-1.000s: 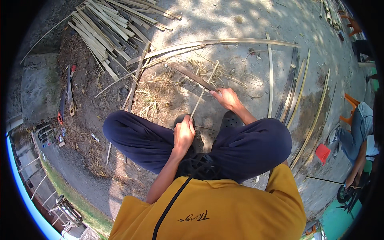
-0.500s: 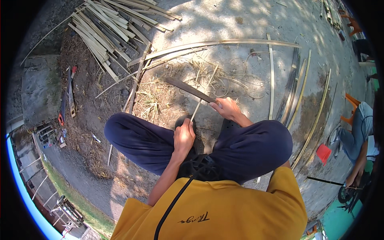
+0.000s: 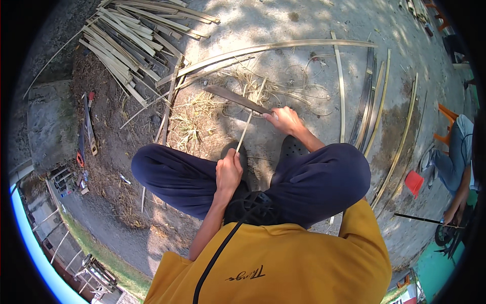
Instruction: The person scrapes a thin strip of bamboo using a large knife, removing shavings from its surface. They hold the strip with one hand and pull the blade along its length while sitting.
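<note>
My left hand (image 3: pixel 229 172) is closed around the near end of a thin pale bamboo strip (image 3: pixel 245 133), which slants up and away from me between my knees. In my right hand (image 3: pixel 284 121) is the handle of a machete (image 3: pixel 234 98). Its long dark blade points to the far left and crosses the strip, seemingly touching it, a little beyond my right fingers. Curly pale shavings (image 3: pixel 190 124) lie on the ground under and beyond the blade.
A heap of split bamboo slats (image 3: pixel 126 45) lies far left, with long slats (image 3: pixel 283 44) across the far side and more at right. Saws (image 3: pixel 89 124) rest on the left. A red bucket (image 3: pixel 414 183) stands at right near another person (image 3: pixel 455 157) holding a dark strip.
The view has shifted slightly, so the ground things sit a little higher. Both hands keep their holds, and the machete still lies across the bamboo strip.
</note>
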{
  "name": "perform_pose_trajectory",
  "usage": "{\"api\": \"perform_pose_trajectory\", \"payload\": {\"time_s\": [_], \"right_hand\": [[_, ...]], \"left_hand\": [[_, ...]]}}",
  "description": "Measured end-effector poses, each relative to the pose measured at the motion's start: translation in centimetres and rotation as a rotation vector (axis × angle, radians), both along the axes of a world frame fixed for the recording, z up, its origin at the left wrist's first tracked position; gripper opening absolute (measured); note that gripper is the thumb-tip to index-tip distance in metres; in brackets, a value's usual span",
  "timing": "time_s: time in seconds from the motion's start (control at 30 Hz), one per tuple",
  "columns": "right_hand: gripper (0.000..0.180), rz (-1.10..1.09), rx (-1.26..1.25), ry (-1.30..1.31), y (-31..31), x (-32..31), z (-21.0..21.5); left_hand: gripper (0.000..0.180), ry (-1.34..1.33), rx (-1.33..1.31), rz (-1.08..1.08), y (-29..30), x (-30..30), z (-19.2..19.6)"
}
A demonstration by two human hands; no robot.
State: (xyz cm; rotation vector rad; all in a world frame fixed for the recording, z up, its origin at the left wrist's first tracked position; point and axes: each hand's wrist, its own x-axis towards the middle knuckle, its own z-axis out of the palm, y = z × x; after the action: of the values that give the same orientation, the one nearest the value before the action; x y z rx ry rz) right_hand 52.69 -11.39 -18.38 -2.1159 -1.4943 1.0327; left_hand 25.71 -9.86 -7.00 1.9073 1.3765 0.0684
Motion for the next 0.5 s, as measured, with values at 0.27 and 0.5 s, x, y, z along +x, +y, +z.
{"api": "perform_pose_trajectory", "payload": {"time_s": [0.27,0.5], "right_hand": [[0.069,0.040,0.174,0.126,-1.2,-3.4,1.3],[0.070,-0.077,-0.016,0.078,0.5,0.2,-2.2]], "left_hand": [[0.014,0.043,0.060,-0.024,0.4,-0.8,-0.9],[0.018,0.095,-0.018,-0.015,-1.2,-1.7,1.4]]}}
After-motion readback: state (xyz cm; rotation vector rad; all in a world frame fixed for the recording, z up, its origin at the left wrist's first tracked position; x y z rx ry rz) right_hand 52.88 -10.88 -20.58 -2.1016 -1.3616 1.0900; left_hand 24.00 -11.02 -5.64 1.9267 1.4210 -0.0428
